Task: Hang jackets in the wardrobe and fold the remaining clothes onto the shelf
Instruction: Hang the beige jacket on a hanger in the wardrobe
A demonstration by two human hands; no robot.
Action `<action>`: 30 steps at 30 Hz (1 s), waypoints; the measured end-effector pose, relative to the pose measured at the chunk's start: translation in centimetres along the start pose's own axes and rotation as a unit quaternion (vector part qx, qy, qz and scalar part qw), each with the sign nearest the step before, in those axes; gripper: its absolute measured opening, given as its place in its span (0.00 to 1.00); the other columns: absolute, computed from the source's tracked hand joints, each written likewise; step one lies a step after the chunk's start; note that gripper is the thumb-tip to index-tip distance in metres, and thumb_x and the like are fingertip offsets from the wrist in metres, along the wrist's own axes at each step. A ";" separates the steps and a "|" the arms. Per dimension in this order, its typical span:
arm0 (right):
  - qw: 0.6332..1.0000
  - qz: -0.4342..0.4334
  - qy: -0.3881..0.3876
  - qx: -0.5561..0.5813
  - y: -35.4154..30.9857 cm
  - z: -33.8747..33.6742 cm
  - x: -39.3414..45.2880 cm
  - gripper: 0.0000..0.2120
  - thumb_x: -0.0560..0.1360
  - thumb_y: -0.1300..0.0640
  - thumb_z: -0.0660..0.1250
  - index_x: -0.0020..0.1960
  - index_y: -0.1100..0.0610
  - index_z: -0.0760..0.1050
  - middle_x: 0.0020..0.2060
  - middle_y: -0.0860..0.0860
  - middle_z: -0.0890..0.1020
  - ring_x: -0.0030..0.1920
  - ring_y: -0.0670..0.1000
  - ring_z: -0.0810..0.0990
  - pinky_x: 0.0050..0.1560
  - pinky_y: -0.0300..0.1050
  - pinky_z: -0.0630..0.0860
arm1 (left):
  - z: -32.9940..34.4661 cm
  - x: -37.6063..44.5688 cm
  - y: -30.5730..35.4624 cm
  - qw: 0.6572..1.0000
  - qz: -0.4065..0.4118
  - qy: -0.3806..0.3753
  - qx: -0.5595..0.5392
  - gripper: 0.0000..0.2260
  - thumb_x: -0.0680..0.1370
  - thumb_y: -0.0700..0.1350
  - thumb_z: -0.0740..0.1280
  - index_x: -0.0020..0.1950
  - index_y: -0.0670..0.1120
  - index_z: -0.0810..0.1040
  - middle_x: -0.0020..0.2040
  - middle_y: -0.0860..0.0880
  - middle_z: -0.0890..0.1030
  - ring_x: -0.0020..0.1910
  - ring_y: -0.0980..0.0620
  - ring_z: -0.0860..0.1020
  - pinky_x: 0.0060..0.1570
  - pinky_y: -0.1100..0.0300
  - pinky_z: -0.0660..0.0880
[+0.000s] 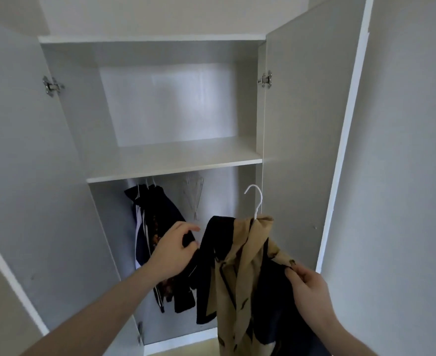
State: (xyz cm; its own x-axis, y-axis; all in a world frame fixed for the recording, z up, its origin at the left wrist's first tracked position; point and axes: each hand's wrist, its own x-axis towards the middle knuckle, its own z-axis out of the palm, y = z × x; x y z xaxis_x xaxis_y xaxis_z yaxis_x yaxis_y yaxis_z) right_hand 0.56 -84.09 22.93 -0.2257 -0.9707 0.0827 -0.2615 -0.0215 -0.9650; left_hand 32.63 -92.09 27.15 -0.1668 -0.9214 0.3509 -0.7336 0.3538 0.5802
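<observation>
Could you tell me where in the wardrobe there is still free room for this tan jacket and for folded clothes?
The shelf is bare between both side walls. Below it, the right side is open past the empty clear hangers. The left is crowded with dark hanging clothes.

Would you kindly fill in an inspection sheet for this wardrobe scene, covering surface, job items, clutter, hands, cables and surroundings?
Surface: white shelf bare in the part seen.
Job's things: tan jacket on a white hanger, hook free, not yet on the rail; dark garments already hanging at left; spare empty hangers beside them.
Clutter: nothing seen.
Grippers: left hand pinches the jacket's dark edge; right hand pinches its other side.
Cables: nothing seen.
Surroundings: both wardrobe doors open, hinges visible; pale walls.
</observation>
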 end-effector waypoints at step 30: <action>0.988 0.071 0.131 -0.048 5.3 21.5 33.1 0.11 0.77 0.52 0.62 0.37 0.47 0.76 0.35 0.48 0.81 0.36 0.49 0.79 0.38 0.45 0.73 | -8.0 29.7 -20.2 0.979 -0.049 -0.035 0.194 0.30 0.76 0.47 0.72 0.77 0.50 0.68 0.78 0.44 0.64 0.75 0.40 0.65 0.74 0.46 0.64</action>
State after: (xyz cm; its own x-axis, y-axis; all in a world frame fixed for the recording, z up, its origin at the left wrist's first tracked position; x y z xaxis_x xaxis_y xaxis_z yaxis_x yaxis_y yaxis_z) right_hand 11.93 -121.50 15.22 -0.4978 -0.8670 0.0215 -0.2939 0.1453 -0.9447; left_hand 47.80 -125.31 31.71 -0.1188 -0.9614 0.2482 -0.9413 0.1886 0.2799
